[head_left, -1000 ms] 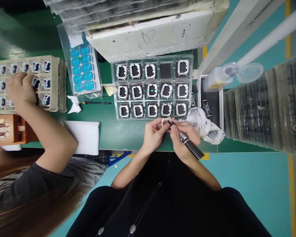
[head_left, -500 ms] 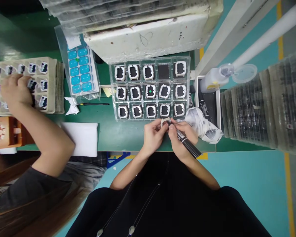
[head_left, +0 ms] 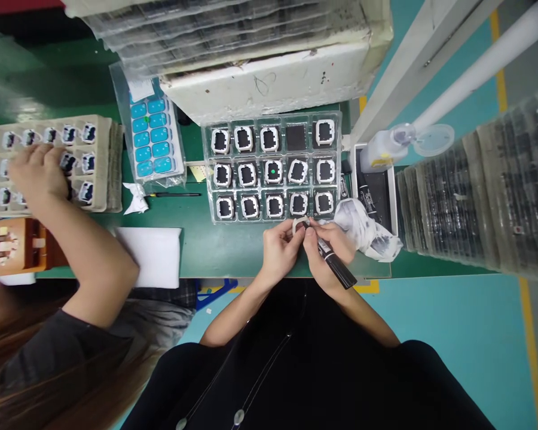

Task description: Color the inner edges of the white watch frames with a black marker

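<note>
Between the fingertips of my left hand (head_left: 279, 249) is a small white frame (head_left: 297, 225), partly covered by my fingers. My right hand (head_left: 326, 251) is closed around a black marker pen (head_left: 338, 269), its tip end up against the frame. Both hands are close together at the near edge of a clear plastic tray (head_left: 256, 156). White square frames with dark centres fill most of its pockets, and one frame (head_left: 273, 171) carries a green dot. One pocket in the back row (head_left: 296, 137) shows only a dark square.
At the left, a co-worker's hand (head_left: 42, 173) is over a beige tray (head_left: 103, 137) of parts. A bag of blue pieces (head_left: 151, 137) lies between the trays. On the right are a crumpled stained cloth (head_left: 367, 230), a box with a bottle (head_left: 383, 149) and stacked trays (head_left: 466, 203).
The view has shifted slightly. The marker's rear end has swung a little left and stays at the frame. The co-worker's hand remains over the beige tray.
</note>
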Demonstrator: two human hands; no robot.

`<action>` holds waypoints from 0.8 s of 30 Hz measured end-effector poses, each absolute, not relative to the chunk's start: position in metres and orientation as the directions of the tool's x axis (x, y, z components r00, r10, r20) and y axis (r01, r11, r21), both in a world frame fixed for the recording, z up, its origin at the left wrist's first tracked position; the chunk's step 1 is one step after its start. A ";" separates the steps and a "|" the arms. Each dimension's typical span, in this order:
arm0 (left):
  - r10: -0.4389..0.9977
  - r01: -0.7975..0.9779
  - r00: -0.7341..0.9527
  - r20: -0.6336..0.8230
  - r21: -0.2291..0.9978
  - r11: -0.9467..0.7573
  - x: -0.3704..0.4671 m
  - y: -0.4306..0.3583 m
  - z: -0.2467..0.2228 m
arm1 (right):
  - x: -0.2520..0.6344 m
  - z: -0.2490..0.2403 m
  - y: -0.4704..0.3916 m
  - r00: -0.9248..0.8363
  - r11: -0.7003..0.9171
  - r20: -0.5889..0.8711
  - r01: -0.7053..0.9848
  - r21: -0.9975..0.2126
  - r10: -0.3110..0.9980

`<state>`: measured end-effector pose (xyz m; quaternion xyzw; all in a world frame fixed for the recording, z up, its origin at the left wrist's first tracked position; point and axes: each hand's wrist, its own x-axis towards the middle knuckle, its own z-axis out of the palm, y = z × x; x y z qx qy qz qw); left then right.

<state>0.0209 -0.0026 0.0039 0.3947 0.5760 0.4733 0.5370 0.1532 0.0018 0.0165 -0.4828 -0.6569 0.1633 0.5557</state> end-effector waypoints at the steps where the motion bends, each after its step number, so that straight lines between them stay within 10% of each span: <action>1: 0.962 -0.062 -0.109 -0.250 0.968 0.244 0.021 -0.002 0.004 | 0.153 0.017 0.002 0.076 0.484 0.575 0.456 -0.747 0.815; 24: 0.955 -0.153 -0.109 -0.277 0.954 0.259 0.019 0.000 0.007 | 0.151 0.012 0.002 0.085 0.490 0.579 0.442 -0.751 0.811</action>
